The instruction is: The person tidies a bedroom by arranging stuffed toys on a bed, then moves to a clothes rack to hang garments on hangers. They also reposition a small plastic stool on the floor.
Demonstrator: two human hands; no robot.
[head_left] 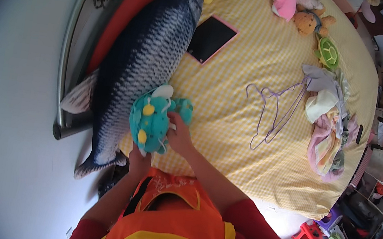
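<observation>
A teal plush toy (152, 123) with yellow spots and white trim is held in front of me, near the bed's left edge. My left hand (140, 160) grips its lower end, fingers partly hidden beneath it. On the toy's right side, my right hand (179, 134) holds it near a small white tag. Just beyond my right hand, a rounded teal part with yellow marks shows; whether it belongs to the same toy I cannot tell. A large fish-shaped plush pillow (140, 64) lies directly left of and behind the toy.
The bed has a yellow checked sheet (226, 131). On it lie a dark tablet-like panel with a pink frame (212, 41), purple hangers (276, 111), a clothes pile (329, 131), a green turtle plush (327, 52) and an orange plush (306, 23). A metal bed rail (66, 47) stands left.
</observation>
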